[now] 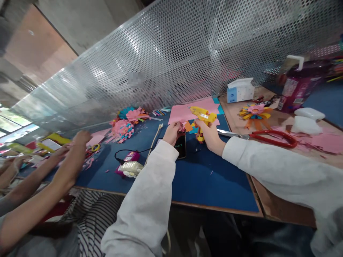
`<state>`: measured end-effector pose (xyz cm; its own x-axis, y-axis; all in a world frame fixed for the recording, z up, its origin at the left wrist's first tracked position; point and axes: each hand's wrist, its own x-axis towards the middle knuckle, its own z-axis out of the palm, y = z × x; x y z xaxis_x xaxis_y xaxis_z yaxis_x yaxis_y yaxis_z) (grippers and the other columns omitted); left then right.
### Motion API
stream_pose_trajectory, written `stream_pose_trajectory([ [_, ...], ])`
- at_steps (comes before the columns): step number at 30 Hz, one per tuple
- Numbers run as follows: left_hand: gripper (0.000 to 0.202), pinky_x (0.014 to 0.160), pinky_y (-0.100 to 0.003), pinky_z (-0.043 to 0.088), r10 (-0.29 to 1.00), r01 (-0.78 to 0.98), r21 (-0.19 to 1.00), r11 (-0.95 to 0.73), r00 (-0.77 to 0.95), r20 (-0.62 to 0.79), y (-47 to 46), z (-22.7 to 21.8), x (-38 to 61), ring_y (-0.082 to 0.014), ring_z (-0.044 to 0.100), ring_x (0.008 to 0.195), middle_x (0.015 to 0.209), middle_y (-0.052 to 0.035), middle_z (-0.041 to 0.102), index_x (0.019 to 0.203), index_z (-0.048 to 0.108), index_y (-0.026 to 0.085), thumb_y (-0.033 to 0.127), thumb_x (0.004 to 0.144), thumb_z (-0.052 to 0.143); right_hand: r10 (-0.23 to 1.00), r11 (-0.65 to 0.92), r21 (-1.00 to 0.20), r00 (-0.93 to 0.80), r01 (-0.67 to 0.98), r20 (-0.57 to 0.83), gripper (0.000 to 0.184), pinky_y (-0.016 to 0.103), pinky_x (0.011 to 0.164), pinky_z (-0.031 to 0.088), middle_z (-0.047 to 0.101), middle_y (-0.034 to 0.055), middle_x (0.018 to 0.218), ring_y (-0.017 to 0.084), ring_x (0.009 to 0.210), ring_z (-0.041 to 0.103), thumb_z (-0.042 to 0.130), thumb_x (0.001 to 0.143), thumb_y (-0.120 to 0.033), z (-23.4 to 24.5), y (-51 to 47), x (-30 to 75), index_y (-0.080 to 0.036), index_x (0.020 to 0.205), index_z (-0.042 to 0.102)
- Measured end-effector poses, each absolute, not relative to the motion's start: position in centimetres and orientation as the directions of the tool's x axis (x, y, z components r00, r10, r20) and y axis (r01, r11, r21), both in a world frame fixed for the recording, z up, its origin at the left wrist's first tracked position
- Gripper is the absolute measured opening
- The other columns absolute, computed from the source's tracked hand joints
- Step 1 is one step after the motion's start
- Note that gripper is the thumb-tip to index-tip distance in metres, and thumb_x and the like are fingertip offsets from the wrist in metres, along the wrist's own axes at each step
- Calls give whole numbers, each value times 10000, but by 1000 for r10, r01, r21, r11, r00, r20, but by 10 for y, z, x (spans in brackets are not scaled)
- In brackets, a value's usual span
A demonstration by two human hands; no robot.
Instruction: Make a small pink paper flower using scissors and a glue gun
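Observation:
My right hand [209,135] is wrapped round the handle of a yellow hot glue gun [200,113], whose nozzle points up and left. To its left, my left hand [172,132] pinches a small pink paper piece [182,127]. An orange paper scrap [188,126] shows between the two hands; whether it is joined to the pink piece I cannot tell. Below my left fingers lies a dark phone [182,151] with lit digits, partly hidden by my hand. Pink paper sheets [175,113] lie behind the glue gun on the blue table [214,182].
Red-handled scissors [273,138] lie right of my hand. Paper flowers [122,130] stand left, and another flower [255,114] right. A power adapter [130,167] with cables sits near my left sleeve. A tissue pack [240,90] and purple cup [297,84] stand behind. A co-worker's arms [66,167] reach in left.

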<state>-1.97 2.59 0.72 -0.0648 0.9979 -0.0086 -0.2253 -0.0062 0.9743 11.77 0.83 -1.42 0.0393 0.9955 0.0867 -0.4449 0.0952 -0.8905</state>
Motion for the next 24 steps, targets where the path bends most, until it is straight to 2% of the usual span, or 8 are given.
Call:
stream_pose_trajectory([
  [6, 277, 486, -169, 398, 998, -264, 963, 54, -20, -61, 27, 9, -23, -56, 423, 446, 488, 46, 430, 570, 472, 141, 68, 833, 522, 980, 172, -904, -25, -391, 198, 181, 232, 329, 358, 390, -95, 399, 73, 300, 375, 611, 739, -324, -18, -2, 115, -211, 680, 481],
  [11, 203, 508, -177, 408, 989, -333, 931, 149, 40, -143, 27, 14, -26, -63, 460, 461, 513, 27, 466, 666, 537, 126, -4, 795, 450, 977, 190, -916, -19, -352, 210, 181, 227, 318, 351, 411, -78, 378, 81, 303, 394, 608, 734, -310, -17, -2, 115, -208, 644, 488],
  [15, 159, 543, -198, 437, 989, -366, 919, 147, 82, -126, 24, 16, -23, -81, 497, 494, 488, 37, 434, 670, 548, 129, 100, 822, 508, 980, 187, -916, 1, -356, 200, 169, 222, 319, 360, 394, -94, 391, 72, 301, 381, 611, 726, -328, -16, -8, 119, -202, 673, 512],
  [18, 132, 538, -195, 436, 992, -361, 926, 111, 93, -82, 21, 14, -16, -70, 496, 501, 545, 33, 493, 707, 557, 133, 177, 829, 580, 984, 164, -917, -11, -363, 180, 192, 225, 315, 362, 408, -95, 417, 71, 308, 378, 622, 721, -360, -17, -23, 125, -193, 701, 529],
  [24, 200, 541, -202, 448, 990, -331, 941, 64, 138, -18, 10, 7, 0, -69, 492, 516, 585, 37, 516, 728, 551, 146, 282, 773, 690, 989, 112, -923, -45, -367, 138, 213, 227, 320, 357, 440, -87, 437, 67, 312, 375, 651, 715, -378, -19, -55, 142, -192, 705, 547],
])
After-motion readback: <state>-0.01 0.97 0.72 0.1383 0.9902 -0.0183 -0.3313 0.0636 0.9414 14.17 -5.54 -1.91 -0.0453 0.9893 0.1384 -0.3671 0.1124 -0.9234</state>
